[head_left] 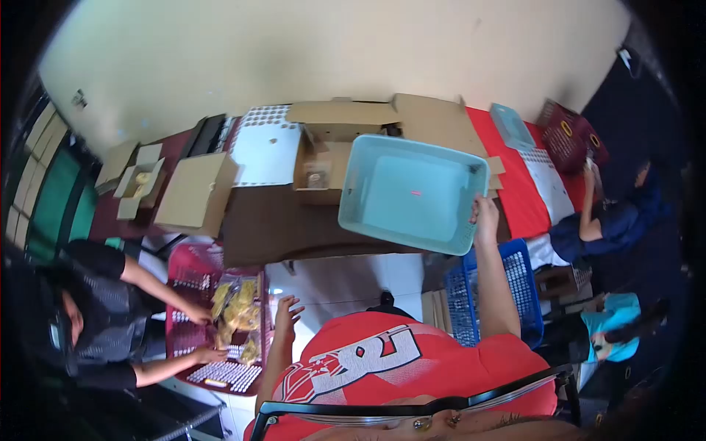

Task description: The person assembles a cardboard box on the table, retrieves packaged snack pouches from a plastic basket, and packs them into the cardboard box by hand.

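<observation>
My right hand (483,218) grips the right edge of a light teal plastic basin (390,176), fingers closed on its rim. The basin is tilted, with its inside facing me, and a small reddish mark shows on its bottom. It overlaps the front of the table and partly hides an open cardboard box (312,158) behind it. In that box sits a small clear item that I cannot make out. Low over the floor, my left hand (287,314) is held out with its fingers apart and nothing in it, near a maroon crate (176,257).
A co-worker at left reaches into the maroon crate, among yellowish plastic packets (239,305). Cardboard boxes (193,192) and a white sheet with round spots (261,154) lie on the table. A blue crate (526,279) stands by my right arm. Other people are at right.
</observation>
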